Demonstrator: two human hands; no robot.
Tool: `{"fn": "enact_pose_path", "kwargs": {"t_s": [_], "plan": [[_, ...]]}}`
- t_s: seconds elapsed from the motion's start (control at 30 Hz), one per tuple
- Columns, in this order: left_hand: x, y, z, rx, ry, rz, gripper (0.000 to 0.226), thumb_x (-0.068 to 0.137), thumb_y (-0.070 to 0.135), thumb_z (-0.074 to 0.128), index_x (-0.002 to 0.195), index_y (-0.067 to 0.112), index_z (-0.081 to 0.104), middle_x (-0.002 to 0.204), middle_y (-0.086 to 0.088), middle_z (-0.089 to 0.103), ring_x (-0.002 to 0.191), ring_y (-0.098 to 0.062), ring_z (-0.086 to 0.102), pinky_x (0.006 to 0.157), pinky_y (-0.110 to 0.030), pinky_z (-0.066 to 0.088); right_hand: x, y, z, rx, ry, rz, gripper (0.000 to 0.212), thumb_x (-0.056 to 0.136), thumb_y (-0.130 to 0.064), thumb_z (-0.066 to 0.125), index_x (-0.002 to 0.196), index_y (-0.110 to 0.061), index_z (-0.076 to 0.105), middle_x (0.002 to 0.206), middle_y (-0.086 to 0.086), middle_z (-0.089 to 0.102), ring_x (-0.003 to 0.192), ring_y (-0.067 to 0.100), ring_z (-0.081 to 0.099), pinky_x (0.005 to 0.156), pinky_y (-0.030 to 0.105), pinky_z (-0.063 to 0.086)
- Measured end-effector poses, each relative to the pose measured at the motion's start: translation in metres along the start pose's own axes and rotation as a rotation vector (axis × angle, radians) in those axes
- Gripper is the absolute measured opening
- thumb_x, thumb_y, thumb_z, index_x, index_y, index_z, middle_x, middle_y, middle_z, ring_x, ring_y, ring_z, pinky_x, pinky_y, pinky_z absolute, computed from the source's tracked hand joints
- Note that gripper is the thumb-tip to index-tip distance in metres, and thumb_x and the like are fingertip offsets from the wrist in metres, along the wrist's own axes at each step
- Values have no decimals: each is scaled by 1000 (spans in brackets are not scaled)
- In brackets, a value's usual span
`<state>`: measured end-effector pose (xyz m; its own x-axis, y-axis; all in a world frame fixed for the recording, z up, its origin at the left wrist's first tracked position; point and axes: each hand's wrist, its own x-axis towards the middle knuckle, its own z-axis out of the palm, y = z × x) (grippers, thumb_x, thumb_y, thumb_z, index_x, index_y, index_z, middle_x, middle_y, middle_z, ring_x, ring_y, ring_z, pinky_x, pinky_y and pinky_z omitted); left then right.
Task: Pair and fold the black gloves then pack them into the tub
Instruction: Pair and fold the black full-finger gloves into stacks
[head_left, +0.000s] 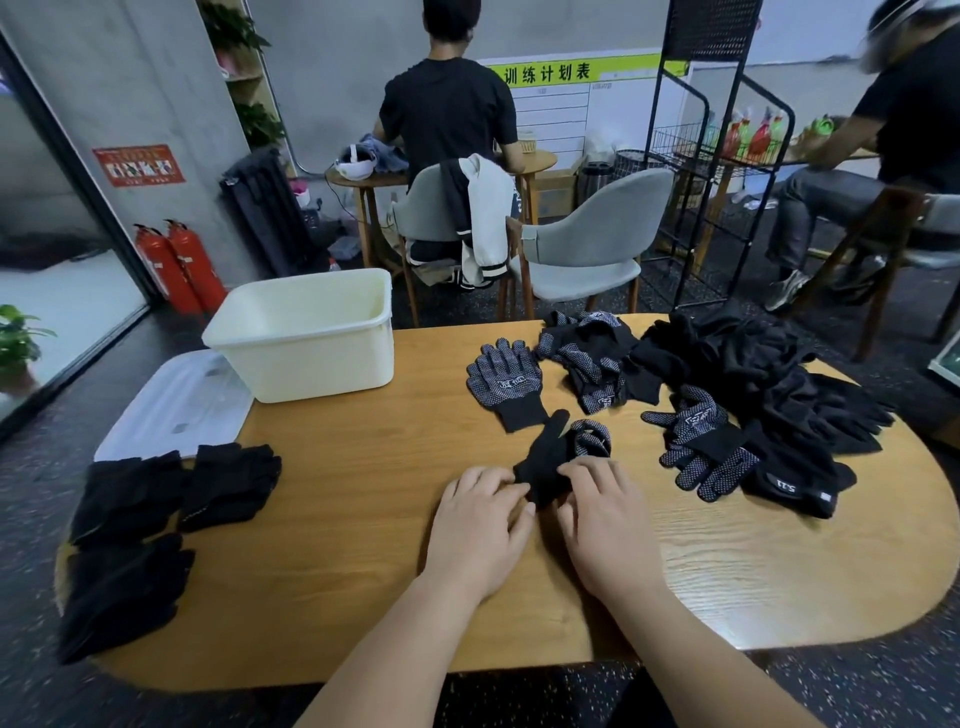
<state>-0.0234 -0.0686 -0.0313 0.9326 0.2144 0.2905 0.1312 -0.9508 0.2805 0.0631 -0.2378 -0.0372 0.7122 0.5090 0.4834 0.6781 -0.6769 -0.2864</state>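
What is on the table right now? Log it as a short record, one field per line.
left hand: holds the near end of the black glove
right hand: holds the same glove from the other side
tub: white, on the table's far left, no gloves visible inside
lid: lies flat beside the tub
folded gloves: three black bundles at the left edge
flat glove: dotted, palm up, behind the hands
loose pile: unsorted black gloves, far right

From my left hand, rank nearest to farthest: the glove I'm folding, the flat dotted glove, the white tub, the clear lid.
1. Glove being folded, touching left hand.
2. Flat dotted glove, just beyond.
3. White tub, back left.
4. Clear lid, leftmost.
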Motion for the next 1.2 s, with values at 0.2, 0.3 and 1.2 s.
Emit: {"fn": "enact_pose_path", "kwargs": {"t_s": [0.2,0.3,1.2], "plan": [[1,-13,-12,-40,93,-198,16,95,48,70,86,35,71,92,19,63,101,-11,55,89,-33,43,-2,-3,-4,-23,-13,8,41,93,-32,48,128,-16,63,131,1,55,118,27,52,93,44,49],[4,-16,-29,-292,106,-345,20,95,24,75,90,36,60,91,17,64,92,-7,60,83,-31,52,-3,-3,-5,-1,-17,27,47,92,-32,48,135,-15,58,135,4,52,118,28,51,95,44,48],[-11,-52,-49,-69,-157,17,31,102,21,60,131,31,65,123,14,55,119,-12,54,101,-36,48,-2,-3,0,-18,-108,95,43,99,-39,38,131,-18,58,127,2,53,110,24,52,90,42,51]]}}
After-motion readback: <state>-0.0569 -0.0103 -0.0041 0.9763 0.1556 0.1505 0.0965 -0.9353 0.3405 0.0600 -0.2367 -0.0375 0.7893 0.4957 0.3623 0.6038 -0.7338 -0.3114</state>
